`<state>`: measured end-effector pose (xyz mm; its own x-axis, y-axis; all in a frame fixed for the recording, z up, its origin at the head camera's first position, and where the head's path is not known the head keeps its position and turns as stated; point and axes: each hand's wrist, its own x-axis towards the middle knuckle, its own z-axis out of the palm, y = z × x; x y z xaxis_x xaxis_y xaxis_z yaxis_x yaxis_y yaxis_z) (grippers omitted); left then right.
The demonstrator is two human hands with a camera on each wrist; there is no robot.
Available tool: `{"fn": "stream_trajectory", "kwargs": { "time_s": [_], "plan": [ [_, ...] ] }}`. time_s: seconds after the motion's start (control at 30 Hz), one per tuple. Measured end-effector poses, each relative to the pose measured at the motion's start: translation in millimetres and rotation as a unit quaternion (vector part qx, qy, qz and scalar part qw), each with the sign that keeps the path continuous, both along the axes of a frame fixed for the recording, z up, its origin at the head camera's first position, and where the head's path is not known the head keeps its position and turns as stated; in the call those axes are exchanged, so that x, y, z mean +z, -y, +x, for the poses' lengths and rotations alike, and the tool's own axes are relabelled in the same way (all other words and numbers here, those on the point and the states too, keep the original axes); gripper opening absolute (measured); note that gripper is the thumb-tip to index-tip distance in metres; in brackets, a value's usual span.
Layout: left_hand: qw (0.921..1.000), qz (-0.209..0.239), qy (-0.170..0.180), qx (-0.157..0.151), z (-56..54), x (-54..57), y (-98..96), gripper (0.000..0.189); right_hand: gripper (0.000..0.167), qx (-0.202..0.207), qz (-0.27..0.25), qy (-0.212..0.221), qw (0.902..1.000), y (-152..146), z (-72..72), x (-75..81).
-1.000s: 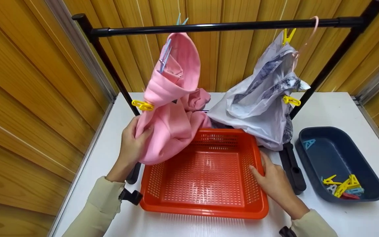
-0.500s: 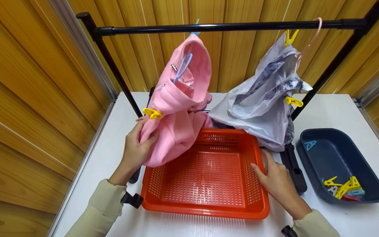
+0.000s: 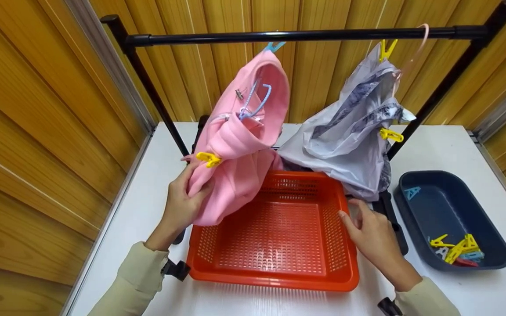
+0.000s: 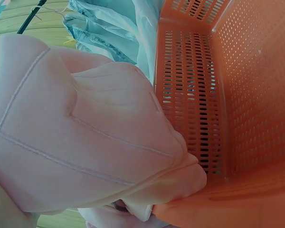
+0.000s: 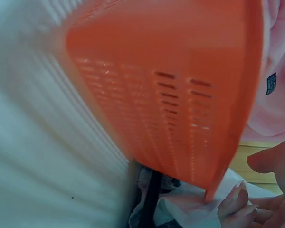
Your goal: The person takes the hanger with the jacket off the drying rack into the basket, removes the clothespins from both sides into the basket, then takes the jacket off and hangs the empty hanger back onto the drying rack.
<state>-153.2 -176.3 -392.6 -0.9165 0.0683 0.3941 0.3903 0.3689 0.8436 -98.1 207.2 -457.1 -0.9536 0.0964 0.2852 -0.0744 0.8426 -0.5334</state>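
My left hand (image 3: 185,197) grips the lower left of a pink hoodie (image 3: 240,175), held upright over the left side of a red basket (image 3: 275,283). A blue hanger (image 3: 255,105) pokes its hook out of the hoodie's neck, apart from the rod. A blue clothespin (image 3: 274,46) sits at the top of the hood, and a yellow clothespin (image 3: 209,159) just above my left fingers. In the left wrist view, the hoodie's stitched fabric (image 4: 85,128) hides that hand. My right hand (image 3: 374,230) is beside the basket's right rim, thumb and fingers apart and loosely bent.
A black clothes rack (image 3: 305,36) spans the back of the white table (image 3: 147,210). A grey-white garment (image 3: 345,136) hangs at its right on a pink hanger (image 3: 421,48). A dark blue tub (image 3: 433,219) with several clothespins stands at the right.
My left hand has shifted slightly right and down, and the hoodie's top has tilted right and dropped below the rod. My right hand has eased outward from the basket's rim.
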Motion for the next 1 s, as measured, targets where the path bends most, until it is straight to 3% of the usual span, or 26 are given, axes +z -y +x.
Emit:
{"fn": "stream_trajectory", "kwargs": {
  "time_s": [0.3, 0.5, 0.73, 1.0],
  "plan": [
    [0.9997, -0.005, -0.024, 0.0, 3.9, -2.7, -0.2, 0.042, 0.026, 0.029, -0.015, -0.023, 0.9992, 10, 3.1, 17.7],
    [0.9992, -0.009, -0.039, -0.003, 5.7, -5.3, -0.4, 0.042, 0.017, 0.05, -0.031, -0.07, 0.9958, 18, 1.5, 33.3],
    [0.9962, -0.041, -0.077, -0.003, 7.2, -7.2, -0.2, 0.04, 0.01, 0.074, -0.046, -0.13, 0.9876, 22, -5.8, 57.2],
    [0.9935, -0.067, -0.093, 0.002, 9.5, -7.1, 0.0, 0.041, 0.013, 0.067, -0.042, -0.14, 0.987, 19, -14.8, 87.6]
  ]
}}
